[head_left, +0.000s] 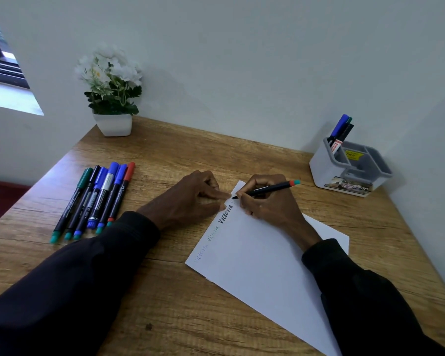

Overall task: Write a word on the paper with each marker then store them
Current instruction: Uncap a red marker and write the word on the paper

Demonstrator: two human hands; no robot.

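Observation:
A white sheet of paper point(262, 265) lies slanted on the wooden desk point(165, 291). Along its left edge the word "Victoria" is written three times, the last in bold black. My right hand point(267, 201) grips a black marker point(270, 188) with a red and teal end, its tip on the paper's far corner. My left hand point(195, 196) rests beside that corner, its fingertips pressing the paper's edge. Several capped markers point(95, 199) lie side by side at the left. A grey organizer point(350, 170) at the back right holds three markers point(341, 131).
A white pot of white flowers point(112, 98) stands at the desk's back left corner. The wall runs close behind and to the right of the desk. A window is at the upper left.

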